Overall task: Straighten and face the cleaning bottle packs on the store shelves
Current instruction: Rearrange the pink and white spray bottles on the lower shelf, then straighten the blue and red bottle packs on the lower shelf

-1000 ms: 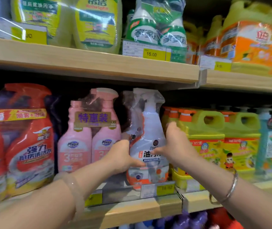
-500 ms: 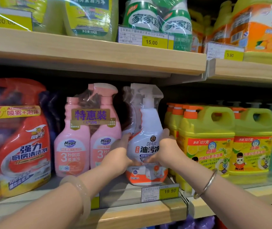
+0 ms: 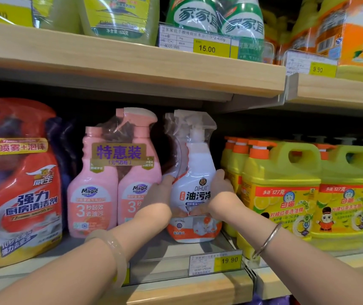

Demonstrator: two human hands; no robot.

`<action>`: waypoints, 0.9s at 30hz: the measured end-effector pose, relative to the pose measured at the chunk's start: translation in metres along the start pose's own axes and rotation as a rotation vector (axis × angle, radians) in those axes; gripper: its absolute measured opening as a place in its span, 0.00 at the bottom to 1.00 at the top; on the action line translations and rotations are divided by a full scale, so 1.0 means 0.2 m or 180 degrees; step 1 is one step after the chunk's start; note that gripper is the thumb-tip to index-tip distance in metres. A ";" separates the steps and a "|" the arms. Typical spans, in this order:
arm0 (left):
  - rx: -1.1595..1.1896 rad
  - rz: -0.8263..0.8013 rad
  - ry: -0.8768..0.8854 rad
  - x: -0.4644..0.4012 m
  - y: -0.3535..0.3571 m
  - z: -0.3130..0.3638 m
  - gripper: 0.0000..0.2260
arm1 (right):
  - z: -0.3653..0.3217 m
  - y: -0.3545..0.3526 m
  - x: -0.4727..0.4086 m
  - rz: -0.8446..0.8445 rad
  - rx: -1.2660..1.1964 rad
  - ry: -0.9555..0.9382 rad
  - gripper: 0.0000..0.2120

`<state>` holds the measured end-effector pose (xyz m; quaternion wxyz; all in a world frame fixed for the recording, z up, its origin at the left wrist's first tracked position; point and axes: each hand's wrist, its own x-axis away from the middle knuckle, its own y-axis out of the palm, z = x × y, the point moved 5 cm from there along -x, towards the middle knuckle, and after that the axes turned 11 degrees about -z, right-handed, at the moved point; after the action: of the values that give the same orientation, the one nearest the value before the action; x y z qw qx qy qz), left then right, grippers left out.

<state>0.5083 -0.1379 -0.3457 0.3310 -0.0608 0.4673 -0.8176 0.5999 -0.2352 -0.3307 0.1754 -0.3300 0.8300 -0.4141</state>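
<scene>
Change since earlier: both hands had slid lower on the white spray bottle pack (image 3: 194, 186), from its upper body down to its label band, and the pack stood squarer to the aisle than before.
Task's thing: the white spray bottle pack, two bottles wrapped in clear film, stood upright on the middle shelf (image 3: 176, 256), set back from the front lip, its label facing out.
Left hand (image 3: 159, 192): it was pressed flat against the pack's left flank, fingers reaching behind it, thumb across the front; it held the pack.
Right hand (image 3: 221, 190): it cupped the pack's right flank the same way, thumb meeting the other near the lower label; it held the pack too.
Step in hand: judged as the last squaring of this pack, both hands turning and seating it so the label looked straight forward.
Left of the pack: the pink twin pack (image 3: 114, 183) stood just beside it, touching the left hand, label already forward.
Further left of the pack: the red spray pack (image 3: 22, 194) leaned slightly, nearer the shelf edge.
Right of the pack: the yellow jugs (image 3: 286, 190) stood close, just behind the right hand's fingers.
Below the pack: the price tag (image 3: 215, 264) reading 19.90 sat on the shelf rail.
Next move: probably to draw the pack forward toward the rail, level with its neighbours, then let go; little room lay between the jugs and the pink pack, so the hands would need to slip out without nudging either.
</scene>
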 end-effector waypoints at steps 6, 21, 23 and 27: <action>0.0030 -0.0009 0.0049 0.01 0.00 0.00 0.30 | 0.01 0.00 -0.02 -0.0044 0.0150 -0.0060 0.47; 0.0022 0.0439 0.0108 0.30 -0.26 -0.20 0.27 | -0.29 0.00 0.33 0.1154 0.0834 -0.0866 0.37; 0.0043 0.0460 0.0036 0.38 -0.36 -0.27 0.32 | -0.38 0.06 0.36 0.1044 0.0839 -0.1011 0.37; 0.0013 0.0742 -0.0178 0.57 -0.60 -0.42 0.26 | -0.59 0.19 0.42 0.0623 0.0410 -0.1243 0.32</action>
<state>0.3283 -0.1044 -0.3203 0.4368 -0.0282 0.4600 -0.7725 0.4571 -0.2100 -0.2934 0.3928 -0.3100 0.7801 -0.3755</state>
